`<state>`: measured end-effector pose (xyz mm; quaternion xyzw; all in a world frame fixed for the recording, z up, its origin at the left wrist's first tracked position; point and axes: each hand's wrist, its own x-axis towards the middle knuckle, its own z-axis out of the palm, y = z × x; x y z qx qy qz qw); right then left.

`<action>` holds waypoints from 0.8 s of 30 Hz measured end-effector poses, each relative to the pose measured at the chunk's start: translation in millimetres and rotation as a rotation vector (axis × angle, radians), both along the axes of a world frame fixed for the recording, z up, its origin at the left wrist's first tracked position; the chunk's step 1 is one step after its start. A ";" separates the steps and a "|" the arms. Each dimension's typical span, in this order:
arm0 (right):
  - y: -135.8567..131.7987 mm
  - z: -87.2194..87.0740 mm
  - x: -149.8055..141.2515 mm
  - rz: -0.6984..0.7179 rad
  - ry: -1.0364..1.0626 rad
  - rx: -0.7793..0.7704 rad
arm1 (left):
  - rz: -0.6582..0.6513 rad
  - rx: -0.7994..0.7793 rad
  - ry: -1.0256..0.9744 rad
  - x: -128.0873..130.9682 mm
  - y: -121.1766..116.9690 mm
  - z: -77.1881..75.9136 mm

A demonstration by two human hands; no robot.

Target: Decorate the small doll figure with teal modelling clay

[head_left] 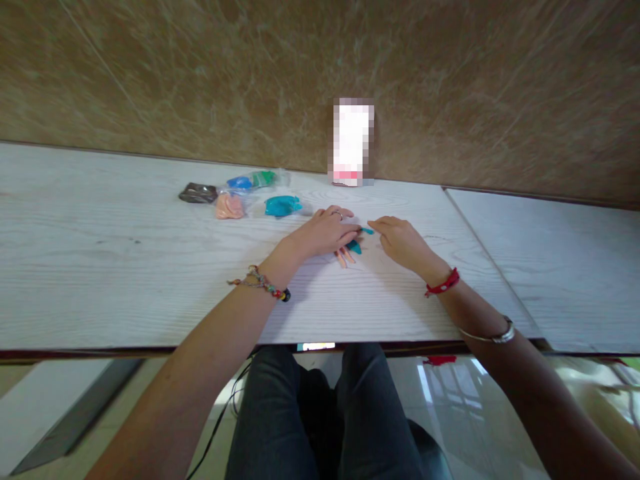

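Observation:
My left hand point(327, 231) reaches over a small modelling-clay piece on the table, its fingertips closed at one end of a thin teal clay strip point(367, 231). Below those fingers show a flat teal clay piece point(355, 247) and several thin peach clay strips point(345, 257), partly covered by the hand. Just to the right, my right hand point(400, 241) has its fingers stretched out towards the strip, close to its free end. Nothing is visibly held in it, though its thumb is mostly hidden.
Behind my left hand lie bags of clay: teal point(283, 205), peach point(229, 206), dark brown point(198, 193), blue point(239, 182) and green point(263, 178). A blurred-out upright phone-like rectangle point(353, 140) leans on the brown marbled wall point(200, 80). The white wood-grain table point(125, 267) has a seam at right.

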<state>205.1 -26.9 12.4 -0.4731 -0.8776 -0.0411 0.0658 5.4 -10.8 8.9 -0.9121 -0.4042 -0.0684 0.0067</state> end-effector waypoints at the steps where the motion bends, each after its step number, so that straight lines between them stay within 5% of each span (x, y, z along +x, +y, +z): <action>1: -0.4 0.8 0.5 0.004 -0.013 0.013 | -0.002 0.001 0.002 0.2 0.1 0.0; 9: -4.9 3.3 -3.0 0.030 -0.182 0.028 | -0.022 -0.011 -0.040 2.5 -0.7 0.9; 19: 2.0 1.7 6.3 -0.021 0.092 -0.017 | 0.002 0.018 0.030 4.9 -1.8 -2.7; 24: -0.2 1.9 1.5 0.000 -0.048 -0.033 | -0.005 0.000 0.041 6.1 -1.8 -0.6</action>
